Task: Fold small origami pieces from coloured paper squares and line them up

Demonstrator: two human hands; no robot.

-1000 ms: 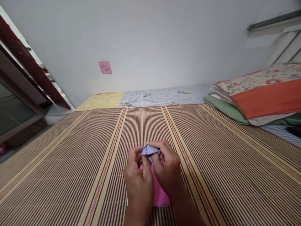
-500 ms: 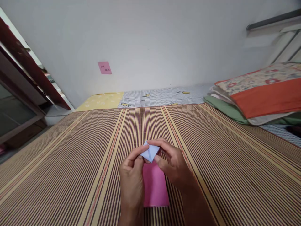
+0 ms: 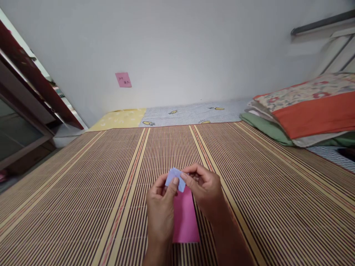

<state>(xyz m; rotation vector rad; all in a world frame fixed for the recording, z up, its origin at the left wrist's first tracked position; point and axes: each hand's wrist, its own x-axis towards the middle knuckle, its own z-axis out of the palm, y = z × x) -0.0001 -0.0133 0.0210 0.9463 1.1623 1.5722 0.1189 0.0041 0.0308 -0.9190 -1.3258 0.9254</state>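
A small light-blue piece of folded paper [image 3: 172, 173] is held up between both hands. My left hand [image 3: 161, 201] pinches it from the left, thumb pressed on its face and fingers behind. On the right, my right hand [image 3: 206, 186] grips its edge between thumb and forefinger; the other fingers are curled and partly hidden. Beneath the hands a pink sheet of paper [image 3: 186, 221] lies on the striped mat [image 3: 122, 166]. The left hand and the blue paper cover part of the pink sheet.
Folded bedding [image 3: 313, 114] in orange, floral and green is stacked at the right. A patterned sheet [image 3: 188, 113] shows along the white wall [image 3: 194, 48]. A pink note [image 3: 123, 79] sticks to that wall. A grey rail [image 3: 321, 24] is at upper right.
The blue paper now shows a flatter, squarer face instead of a pointed diamond with a centre crease. Both thumbs have moved onto its front, and the left hand has shifted slightly right.
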